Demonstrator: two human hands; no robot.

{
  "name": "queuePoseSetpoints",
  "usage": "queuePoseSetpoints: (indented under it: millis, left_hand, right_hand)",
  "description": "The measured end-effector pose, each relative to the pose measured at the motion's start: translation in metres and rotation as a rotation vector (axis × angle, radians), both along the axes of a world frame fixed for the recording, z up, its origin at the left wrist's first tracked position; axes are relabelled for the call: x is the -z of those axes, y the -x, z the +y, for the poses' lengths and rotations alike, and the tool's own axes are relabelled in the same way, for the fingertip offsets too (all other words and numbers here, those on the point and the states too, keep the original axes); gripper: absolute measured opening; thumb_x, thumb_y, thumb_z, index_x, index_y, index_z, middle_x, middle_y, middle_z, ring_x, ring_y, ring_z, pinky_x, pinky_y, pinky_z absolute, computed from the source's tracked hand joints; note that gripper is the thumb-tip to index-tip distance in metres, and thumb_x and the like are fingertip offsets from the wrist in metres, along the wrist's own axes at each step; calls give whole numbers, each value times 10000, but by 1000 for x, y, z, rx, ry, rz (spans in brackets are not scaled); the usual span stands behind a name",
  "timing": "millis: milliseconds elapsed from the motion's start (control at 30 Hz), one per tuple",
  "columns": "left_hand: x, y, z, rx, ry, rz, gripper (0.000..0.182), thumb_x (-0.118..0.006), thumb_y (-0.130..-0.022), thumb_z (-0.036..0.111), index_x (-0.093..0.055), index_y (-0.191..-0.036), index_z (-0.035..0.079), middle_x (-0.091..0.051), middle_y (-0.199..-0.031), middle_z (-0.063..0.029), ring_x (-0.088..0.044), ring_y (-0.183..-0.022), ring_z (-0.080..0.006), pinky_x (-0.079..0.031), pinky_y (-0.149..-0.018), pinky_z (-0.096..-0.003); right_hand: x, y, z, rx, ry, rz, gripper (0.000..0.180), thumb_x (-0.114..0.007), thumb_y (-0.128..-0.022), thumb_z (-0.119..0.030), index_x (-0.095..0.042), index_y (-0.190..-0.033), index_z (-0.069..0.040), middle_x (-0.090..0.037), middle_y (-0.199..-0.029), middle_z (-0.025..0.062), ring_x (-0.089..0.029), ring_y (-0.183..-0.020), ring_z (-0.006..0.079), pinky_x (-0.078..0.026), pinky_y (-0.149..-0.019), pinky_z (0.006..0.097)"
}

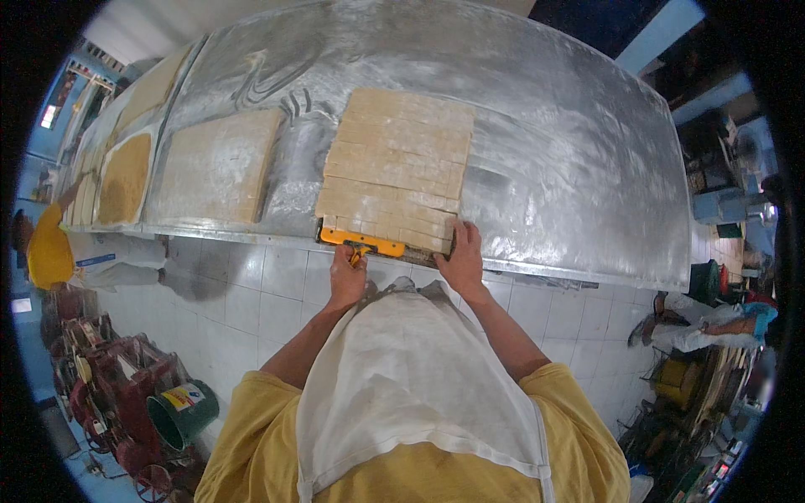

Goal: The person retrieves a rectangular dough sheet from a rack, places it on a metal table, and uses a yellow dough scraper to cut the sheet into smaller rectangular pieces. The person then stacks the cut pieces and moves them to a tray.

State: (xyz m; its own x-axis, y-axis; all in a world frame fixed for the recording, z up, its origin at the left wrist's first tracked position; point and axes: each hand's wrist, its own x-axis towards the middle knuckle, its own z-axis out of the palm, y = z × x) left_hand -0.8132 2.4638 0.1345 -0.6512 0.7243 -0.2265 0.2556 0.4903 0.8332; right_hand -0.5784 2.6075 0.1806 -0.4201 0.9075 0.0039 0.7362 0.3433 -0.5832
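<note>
My left hand (349,276) grips the handle of a wide orange-backed scraper (363,241). The scraper lies along the near edge of a slab of dough (399,160), at its left side. Rows of cuts run across the slab, dividing it into strips and small pieces dusted with flour. At the slab's near right corner, my right hand (462,258) rests with thumb and fingers spread around the corner. Under the dough is a floured metal-topped table (566,170).
Left of the cut slab lies a thick uncut-looking dough slab (217,166), with a browner sheet (126,179) beyond a table seam. A person in yellow (50,242) stands at the table's left end. Another person's legs (698,320) show at right. A green bucket (182,415) is behind left.
</note>
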Motion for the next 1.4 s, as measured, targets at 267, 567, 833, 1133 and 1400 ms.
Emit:
queuePoseSetpoints:
  millis: [267, 567, 833, 1133, 1400]
  left_hand:
    - [13, 2, 0, 43, -42, 21, 308, -703, -902, 34, -515, -1142, -14, -668, -1045, -227, -683, -994, -377, -527, -873, -458]
    - [-15, -2, -2, 22, -65, 94, 284, -686, -897, 75, -502, -1102, 4, -666, -974, -279, -656, -984, -499, -515, -824, -540]
    - [-38, 0, -15, 109, 5, 150, 281, -680, -909, 80, -509, -1114, -8, -678, -967, -297, -664, -971, -513, -521, -812, -568]
    - [-38, 5, -22, 123, 25, 143, 278, -689, -902, 71, -510, -1095, -18, -680, -959, -316, -659, -972, -531, -520, -809, -580]
    - [-38, 13, -33, 145, -5, 141, 259, -676, -936, 98, -522, -1111, -14, -683, -978, -274, -671, -968, -501, -536, -792, -542]
  right_hand:
    - [31, 6, 5, -163, -61, 20, 1320, -913, -668, -252, -56, -1645, -23, -104, -1689, 284, -140, -1565, 448, -156, -1259, 556]
    - [-4, 7, -3, -439, -331, -123, 844, -777, -807, -225, -418, -1571, -255, -240, -1685, 168, -161, -1563, 438, -131, -1242, 639]
    - [-5, 38, 10, -793, -519, -342, 591, -670, -895, -205, -574, -1443, -404, -373, -1655, -5, -312, -1529, 346, -208, -1203, 695]
    - [-3, 49, 14, -855, -503, -272, 661, -649, -872, -99, -572, -1456, -399, -357, -1657, 29, -290, -1539, 321, -186, -1227, 654]
    - [-8, 52, 11, -851, -474, -408, 643, -637, -903, -136, -540, -1484, -396, -334, -1676, 38, -286, -1548, 331, -210, -1240, 626]
